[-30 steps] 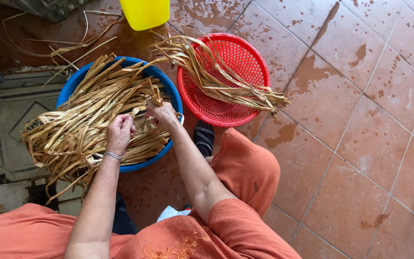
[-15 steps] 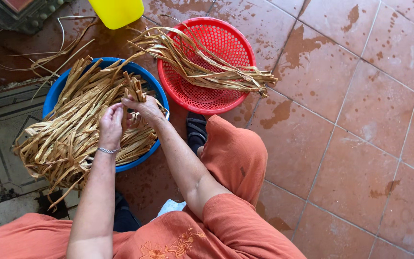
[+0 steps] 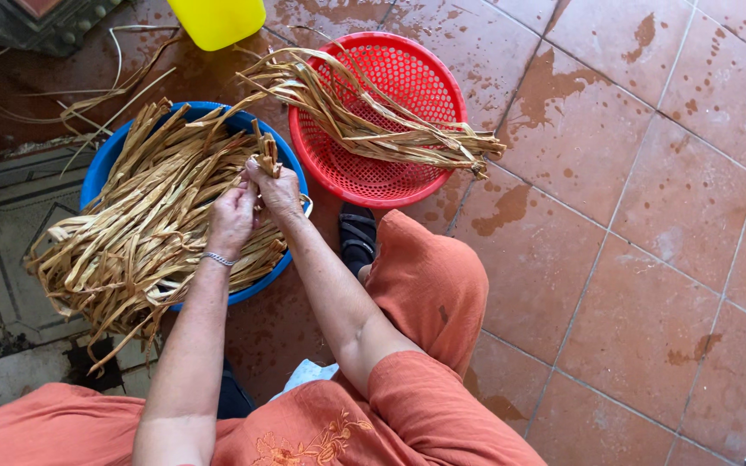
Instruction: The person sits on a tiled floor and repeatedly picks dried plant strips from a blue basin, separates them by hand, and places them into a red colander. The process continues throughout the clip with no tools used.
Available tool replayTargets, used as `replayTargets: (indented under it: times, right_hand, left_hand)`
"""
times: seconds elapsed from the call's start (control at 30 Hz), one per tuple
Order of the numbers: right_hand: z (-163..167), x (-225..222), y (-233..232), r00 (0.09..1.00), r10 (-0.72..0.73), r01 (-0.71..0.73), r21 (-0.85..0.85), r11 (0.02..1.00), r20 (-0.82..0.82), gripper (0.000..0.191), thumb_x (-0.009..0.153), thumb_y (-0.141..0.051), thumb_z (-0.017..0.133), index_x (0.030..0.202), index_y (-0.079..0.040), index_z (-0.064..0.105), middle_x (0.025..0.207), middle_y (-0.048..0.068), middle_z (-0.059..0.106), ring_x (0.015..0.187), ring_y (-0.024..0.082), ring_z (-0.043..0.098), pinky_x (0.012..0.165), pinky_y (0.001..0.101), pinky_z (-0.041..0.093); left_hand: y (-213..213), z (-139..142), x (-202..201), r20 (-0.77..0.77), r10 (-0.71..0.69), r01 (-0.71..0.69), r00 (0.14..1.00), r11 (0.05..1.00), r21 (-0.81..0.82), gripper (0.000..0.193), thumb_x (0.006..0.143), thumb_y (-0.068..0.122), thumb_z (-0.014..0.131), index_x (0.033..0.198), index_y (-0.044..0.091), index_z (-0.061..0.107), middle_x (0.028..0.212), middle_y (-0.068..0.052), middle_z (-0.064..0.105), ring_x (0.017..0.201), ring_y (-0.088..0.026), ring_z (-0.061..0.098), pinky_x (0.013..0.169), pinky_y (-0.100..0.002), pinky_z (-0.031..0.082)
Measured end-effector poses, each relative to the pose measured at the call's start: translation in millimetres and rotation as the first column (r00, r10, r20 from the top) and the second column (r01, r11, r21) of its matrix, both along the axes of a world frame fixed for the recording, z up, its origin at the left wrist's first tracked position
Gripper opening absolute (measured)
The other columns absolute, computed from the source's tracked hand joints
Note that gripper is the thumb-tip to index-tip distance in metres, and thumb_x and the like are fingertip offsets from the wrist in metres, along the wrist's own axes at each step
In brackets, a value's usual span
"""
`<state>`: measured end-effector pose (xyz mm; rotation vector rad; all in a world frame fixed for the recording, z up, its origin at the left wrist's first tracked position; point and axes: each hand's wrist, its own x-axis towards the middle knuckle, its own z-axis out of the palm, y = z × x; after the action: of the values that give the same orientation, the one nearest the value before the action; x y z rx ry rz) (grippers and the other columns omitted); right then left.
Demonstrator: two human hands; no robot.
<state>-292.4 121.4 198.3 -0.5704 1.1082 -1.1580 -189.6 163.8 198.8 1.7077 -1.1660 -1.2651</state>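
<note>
over the blue basin [image 3: 101, 168], our left hand [image 3: 231, 220] and right hand [image 3: 279, 192] close their fingers on one dried strip [image 3: 267, 157]; the red basket [image 3: 390, 177] sits just beside the basin.

Both my arms stretched forward, forearms bare. Left hand [image 3: 233, 217] and right hand [image 3: 280, 192] side by side, touching, fingers curled in pinch.

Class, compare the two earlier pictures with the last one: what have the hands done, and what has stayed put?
Both hands, left hand and right hand, stay together over the blue basin, still gripping one dried strip from its pile. Nothing was let go. The red basket, its bundle of strips and the yellow container lie unmoved.
</note>
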Motion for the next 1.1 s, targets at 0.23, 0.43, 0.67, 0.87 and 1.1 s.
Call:
replayTargets:
  times: [0.23,0.43,0.67,0.87,1.1]
  right_hand:
    - [8,31,-11,0.989,0.144,-0.143,-0.034,0.989,0.017,0.027,0.095,-0.030,0.073,0.106,-0.005,0.073,0.090,0.009,0.075,0.075,0.015,0.068,0.059,0.0293,0.053]
    - [14,65,-34,0.957,0.221,-0.206,-0.094,0.974,0.186,0.022,0.097,-0.018,0.070,0.108,0.001,0.069,0.097,0.015,0.077,0.090,0.022,0.075,0.075,0.0356,0.063]
    - [-1,95,-62,0.999,-0.029,0.029,0.011,1.000,0.043,0.019,0.097,-0.012,0.069,0.107,0.004,0.068,0.083,0.010,0.073,0.071,0.019,0.071,0.063,0.0326,0.059]
    - [-5,61,-104,0.914,-0.339,0.295,0.210,0.932,0.223,0.010,0.096,-0.015,0.066,0.091,-0.006,0.064,0.062,-0.002,0.057,0.047,0.012,0.052,0.044,0.0297,0.046]
    - [-1,28,-142,0.887,-0.419,0.382,0.201,0.902,0.195,0.019,0.098,-0.019,0.060,0.083,-0.009,0.060,0.055,-0.005,0.048,0.039,0.010,0.042,0.038,0.0296,0.040]
  left_hand:
    - [-6,-4,36,-0.027,0.130,-0.132,0.991,0.986,-0.101,0.029,0.107,0.026,0.057,0.102,0.001,0.071,0.073,-0.002,0.067,0.058,-0.007,0.059,0.051,-0.025,0.048]
    - [-33,0,75,-0.024,0.063,-0.067,0.998,0.981,-0.182,0.026,0.105,0.023,0.056,0.110,0.002,0.071,0.084,-0.001,0.074,0.070,-0.010,0.066,0.062,-0.028,0.054]
    - [-56,-18,82,0.381,0.039,0.048,0.924,0.975,-0.216,0.032,0.103,0.026,0.052,0.097,0.004,0.073,0.077,-0.023,0.070,0.069,-0.035,0.069,0.069,-0.048,0.054]
    - [-42,-28,65,0.548,-0.039,0.245,0.836,0.918,-0.310,0.028,0.100,0.026,0.051,0.086,0.008,0.066,0.071,-0.023,0.066,0.068,-0.044,0.066,0.064,-0.056,0.053]
    - [-31,-28,64,0.589,-0.108,0.381,0.801,0.851,-0.362,0.020,0.102,0.022,0.051,0.088,0.010,0.060,0.068,-0.019,0.066,0.066,-0.043,0.066,0.061,-0.056,0.053]
